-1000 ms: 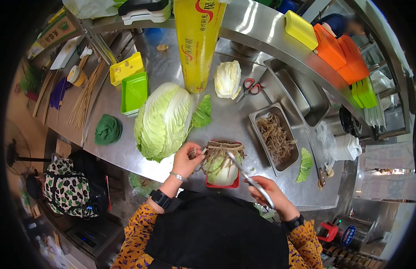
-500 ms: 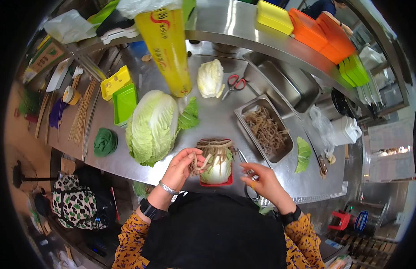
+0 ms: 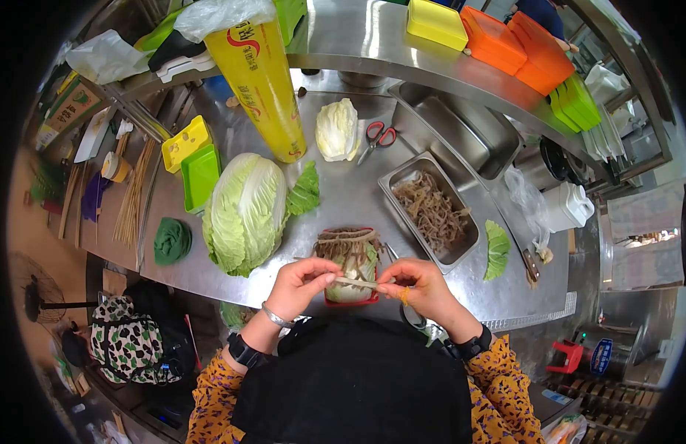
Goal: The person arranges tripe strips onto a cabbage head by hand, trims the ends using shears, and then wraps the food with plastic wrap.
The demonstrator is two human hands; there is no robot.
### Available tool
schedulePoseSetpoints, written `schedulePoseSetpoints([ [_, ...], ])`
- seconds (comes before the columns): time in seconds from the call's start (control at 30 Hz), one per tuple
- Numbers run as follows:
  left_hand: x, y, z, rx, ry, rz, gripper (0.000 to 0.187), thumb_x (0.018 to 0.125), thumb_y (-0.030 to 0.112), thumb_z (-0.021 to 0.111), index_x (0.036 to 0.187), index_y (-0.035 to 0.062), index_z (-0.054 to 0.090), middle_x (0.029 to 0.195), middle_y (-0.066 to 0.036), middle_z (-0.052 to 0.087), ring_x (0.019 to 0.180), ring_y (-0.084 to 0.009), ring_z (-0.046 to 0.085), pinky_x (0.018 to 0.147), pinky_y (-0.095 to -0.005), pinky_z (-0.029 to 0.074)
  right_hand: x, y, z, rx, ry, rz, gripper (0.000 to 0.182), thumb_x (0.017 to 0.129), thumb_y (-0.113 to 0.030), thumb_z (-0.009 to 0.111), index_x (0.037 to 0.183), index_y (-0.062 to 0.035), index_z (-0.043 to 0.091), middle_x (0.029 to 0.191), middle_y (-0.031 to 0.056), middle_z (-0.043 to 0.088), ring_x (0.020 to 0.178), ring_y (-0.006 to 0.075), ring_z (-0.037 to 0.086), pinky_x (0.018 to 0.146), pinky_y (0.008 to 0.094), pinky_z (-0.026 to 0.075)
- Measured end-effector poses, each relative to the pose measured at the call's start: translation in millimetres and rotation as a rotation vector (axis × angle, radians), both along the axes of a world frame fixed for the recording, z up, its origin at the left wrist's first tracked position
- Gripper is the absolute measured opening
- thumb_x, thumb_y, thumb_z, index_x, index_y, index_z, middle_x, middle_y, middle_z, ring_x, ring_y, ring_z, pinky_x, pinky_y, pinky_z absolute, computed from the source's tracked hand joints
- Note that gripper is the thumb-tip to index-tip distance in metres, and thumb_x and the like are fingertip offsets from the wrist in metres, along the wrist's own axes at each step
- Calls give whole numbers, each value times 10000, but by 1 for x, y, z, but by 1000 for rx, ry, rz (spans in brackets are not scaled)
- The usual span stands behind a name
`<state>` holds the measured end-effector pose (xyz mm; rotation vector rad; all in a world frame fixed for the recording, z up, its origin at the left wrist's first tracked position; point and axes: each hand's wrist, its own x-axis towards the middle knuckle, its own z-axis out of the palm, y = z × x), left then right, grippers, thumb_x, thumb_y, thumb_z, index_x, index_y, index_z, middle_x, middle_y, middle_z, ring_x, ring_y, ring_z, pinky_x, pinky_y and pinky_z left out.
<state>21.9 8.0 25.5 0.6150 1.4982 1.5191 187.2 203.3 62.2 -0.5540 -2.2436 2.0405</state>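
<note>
Strip spans between pinched fingertips of left hand and right hand, above red tray.

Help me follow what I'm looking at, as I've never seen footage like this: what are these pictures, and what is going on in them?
There is no machine here: a person works with bare hands. All the pictures come from one camera worn on the head, looking forward and down, so the black apron at the bottom is the person's own.

The left hand and right hand hold a thin, pale brown strip between them, over a red tray with cabbage and brown strips in it.

Around it on the metal counter lie a big cabbage, a smaller one, scissors, a pan of similar strips, and a knife. I can't tell what the strips are.
</note>
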Motion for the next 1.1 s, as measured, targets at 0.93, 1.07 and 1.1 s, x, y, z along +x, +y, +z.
schedulePoseSetpoints([
  [0.93,-18,35,-65,-97,834,239,121,745,-8,686,850,51,680,896,-99,654,815,-259,640,712,-315,509,-51,16,-89,525,32,-185,129,747,-46,746,846,-47,662,818,62,616,658,151,570,614,285,468],
  [1.07,-17,31,-67,-145,952,228,91,749,41,693,835,69,686,908,-92,655,841,-296,621,749,-344,500,-51,13,-92,516,35,-209,127,739,-41,746,838,-43,667,849,61,616,663,150,573,621,281,477],
  [1.1,-17,30,-67,-148,953,242,91,744,50,698,831,76,690,907,-89,656,854,-297,618,760,-353,496,-51,13,-97,465,53,-200,120,743,-41,743,838,-41,669,858,62,616,667,152,577,621,280,481],
])
